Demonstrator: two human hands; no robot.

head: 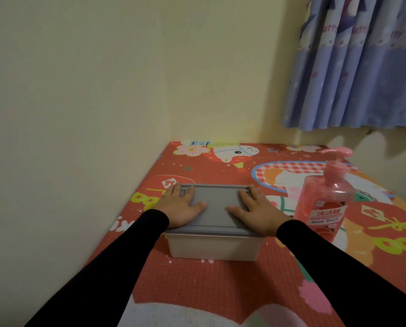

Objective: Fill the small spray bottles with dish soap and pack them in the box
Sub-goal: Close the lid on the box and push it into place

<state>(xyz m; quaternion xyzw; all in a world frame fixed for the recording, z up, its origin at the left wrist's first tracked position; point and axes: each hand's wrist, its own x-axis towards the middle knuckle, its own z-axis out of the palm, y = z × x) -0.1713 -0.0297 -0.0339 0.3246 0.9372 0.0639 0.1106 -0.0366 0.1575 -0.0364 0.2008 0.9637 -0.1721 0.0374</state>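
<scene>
— What is under your palms?

— A flat grey plastic lid (pixel 215 206), matt and smooth, with a moulded rim. My left hand (pixel 182 207) and right hand (pixel 256 212) lie on it. Below it sits the pale translucent plastic box (pixel 213 247), frosted and dull.

— And to the right?

— A clear pink plastic pump bottle of dish soap (pixel 326 197), glossy, with a shiny printed label and an opaque pink pump head.

— The surface beneath?

— A red cartoon-printed mat (pixel 197 286), finely textured in a grid, low sheen.

— Your arms?

— Black cloth sleeves (pixel 117 263), matt. Far right hangs a blue printed fabric curtain (pixel 355 74), soft and pleated. The cream wall (pixel 103 79) looks painted, flat.
</scene>
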